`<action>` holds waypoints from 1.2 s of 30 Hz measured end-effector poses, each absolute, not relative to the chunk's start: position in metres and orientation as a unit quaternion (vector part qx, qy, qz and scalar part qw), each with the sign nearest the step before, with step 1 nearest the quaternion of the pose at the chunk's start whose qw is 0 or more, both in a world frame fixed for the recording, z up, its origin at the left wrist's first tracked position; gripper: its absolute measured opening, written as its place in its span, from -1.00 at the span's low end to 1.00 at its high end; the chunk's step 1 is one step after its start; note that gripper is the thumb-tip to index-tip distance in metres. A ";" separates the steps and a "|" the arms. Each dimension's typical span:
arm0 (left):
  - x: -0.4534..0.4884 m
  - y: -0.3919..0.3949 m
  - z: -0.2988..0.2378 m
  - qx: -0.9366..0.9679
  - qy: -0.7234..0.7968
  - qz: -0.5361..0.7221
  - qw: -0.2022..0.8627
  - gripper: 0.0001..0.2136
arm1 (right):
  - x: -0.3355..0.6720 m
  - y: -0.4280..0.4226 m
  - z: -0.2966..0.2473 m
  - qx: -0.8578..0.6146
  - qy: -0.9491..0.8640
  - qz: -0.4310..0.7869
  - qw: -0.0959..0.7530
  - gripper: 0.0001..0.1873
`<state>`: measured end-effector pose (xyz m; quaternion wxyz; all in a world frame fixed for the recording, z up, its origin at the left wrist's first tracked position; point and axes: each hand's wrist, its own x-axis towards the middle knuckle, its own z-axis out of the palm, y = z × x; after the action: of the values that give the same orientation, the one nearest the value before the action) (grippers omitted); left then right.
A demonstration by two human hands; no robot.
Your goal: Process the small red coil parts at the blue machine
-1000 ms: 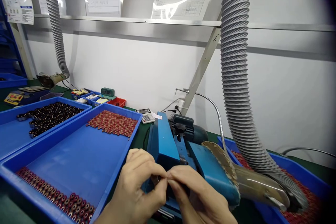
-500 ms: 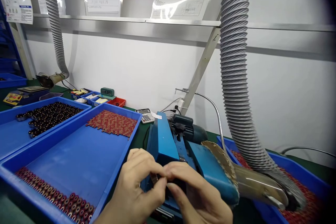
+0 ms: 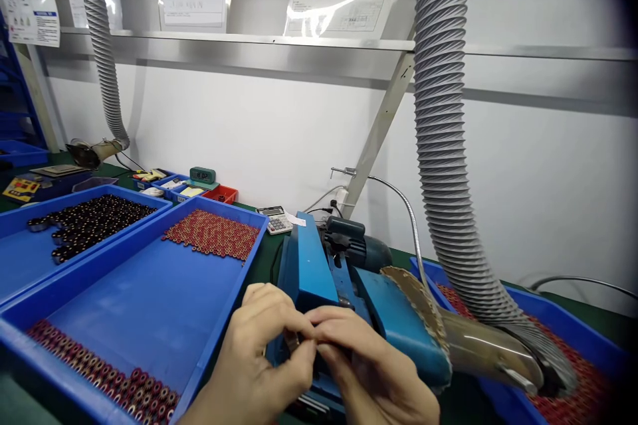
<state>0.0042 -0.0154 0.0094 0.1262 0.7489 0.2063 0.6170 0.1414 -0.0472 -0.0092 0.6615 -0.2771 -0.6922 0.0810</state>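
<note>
Low in the middle of the view, my left hand (image 3: 264, 345) is closed, its thumb and index fingertips pinched together. Against those fingertips presses my right hand (image 3: 371, 358), also closed in a pinch. Whatever lies between them is hidden by the fingers. A brownish bit shows through the gap in my left hand, but I cannot tell what it is. Directly behind both hands stands a blue bench machine with a motor (image 3: 312, 259). To the left, a blue tray (image 3: 149, 305) holds rows of small red rings (image 3: 216, 232) at its far and near ends.
A second blue tray (image 3: 20, 259) at left holds black rings (image 3: 100, 219). At right, a grey ribbed hose (image 3: 443, 126) runs down to a duct beside the machine, over another tray (image 3: 518, 405) of red pieces. A calculator (image 3: 279, 222) lies behind the trays.
Both hands keep their pinch, with the right fingers shifting very slightly. The whole view has moved a little. Trays and machine stay in place.
</note>
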 end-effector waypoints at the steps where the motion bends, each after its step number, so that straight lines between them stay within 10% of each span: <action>1: 0.005 -0.015 0.008 0.751 0.206 0.618 0.110 -0.83 | 0.139 -0.048 -0.010 -0.285 -0.697 0.038 0.657 -0.63; 4: 0.008 -0.016 0.003 0.750 0.211 0.626 -0.013 -0.84 | 0.131 -0.052 -0.010 -0.375 -0.642 0.057 0.666 -0.81; 9: 0.006 -0.017 0.003 0.751 0.215 0.619 -0.079 -0.84 | 0.132 -0.054 -0.006 -0.301 -0.512 0.463 0.658 -0.50; 13: 0.002 -0.017 0.010 0.752 0.202 0.625 0.054 -0.82 | 0.140 -0.048 -0.007 -0.267 -0.626 0.239 0.692 -0.90; 18: 0.007 -0.016 0.006 0.753 0.206 0.624 0.020 -0.83 | 0.133 -0.049 -0.012 -0.328 -0.667 0.002 0.669 -0.71; 24: 0.006 -0.016 0.002 0.759 0.209 0.612 -0.070 -0.85 | 0.133 -0.053 -0.009 -0.340 -0.509 0.490 0.620 -0.49; 29: 0.003 -0.016 0.009 0.752 0.193 0.618 0.123 -0.83 | 0.146 -0.048 -0.004 -0.269 -0.635 0.291 0.663 -0.87; 36: 0.003 -0.018 0.012 0.738 0.213 0.568 0.295 -0.88 | 0.141 -0.048 -0.011 -0.263 -0.656 0.259 0.658 -0.89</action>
<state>0.0029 -0.0178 0.0122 0.2953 0.7384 0.2126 0.5678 0.1411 -0.0480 -0.0109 0.6585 -0.2635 -0.6557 0.2590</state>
